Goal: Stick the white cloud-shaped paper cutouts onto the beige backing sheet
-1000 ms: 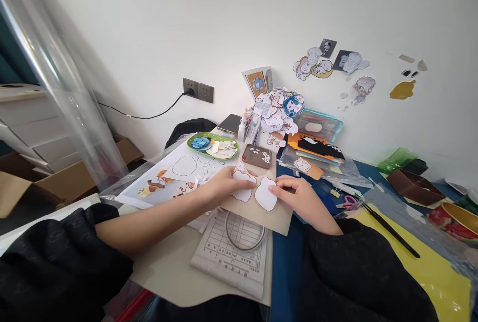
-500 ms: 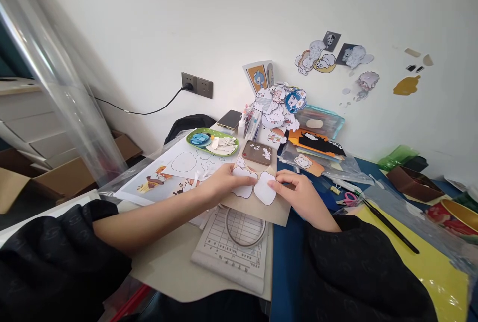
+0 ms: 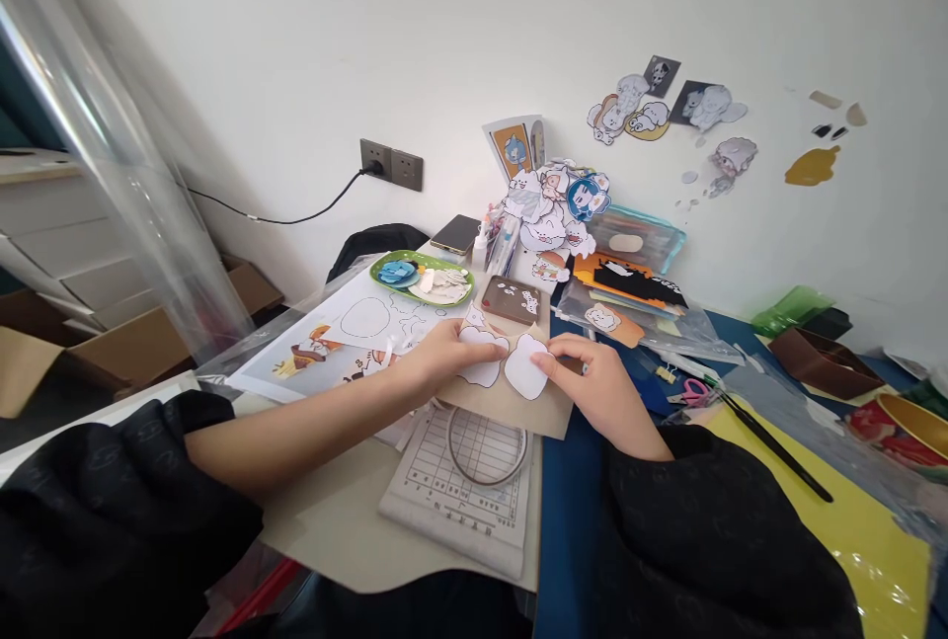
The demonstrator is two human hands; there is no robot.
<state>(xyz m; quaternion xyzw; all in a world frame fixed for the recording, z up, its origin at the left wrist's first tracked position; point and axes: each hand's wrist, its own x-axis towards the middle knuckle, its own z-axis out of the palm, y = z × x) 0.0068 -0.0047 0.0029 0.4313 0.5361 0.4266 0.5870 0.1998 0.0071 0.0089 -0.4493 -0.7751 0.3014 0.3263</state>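
Note:
Between my hands are two white paper cutouts with dark outlines, over a tan sheet (image 3: 529, 414). My left hand (image 3: 451, 355) pinches the left cutout (image 3: 480, 369), thumb on top and fingers mostly hidden beneath. The thumb of my right hand (image 3: 592, 377) presses on the edge of the right cutout (image 3: 526, 368), with the fingers curled behind it. The cutouts lie side by side, their inner edges close together. Just beyond them sits a brown square case (image 3: 511, 301) with small white figures. A metal ring (image 3: 487, 483) rests on a printed form pad (image 3: 459, 511) below.
A green tray (image 3: 468, 299) holds blue and white paper pieces. Printed drawings (image 3: 296, 353) lie at the left. On the right are black tweezers (image 3: 785, 456), pink scissors (image 3: 694, 392), a yellow sheet (image 3: 881, 560) and a brown box (image 3: 822, 362). Paper figures stand near the wall.
The tan sheet and the cutouts have shifted slightly upward in view, with both hands still on the cutouts. Everything else on the table stays where it was.

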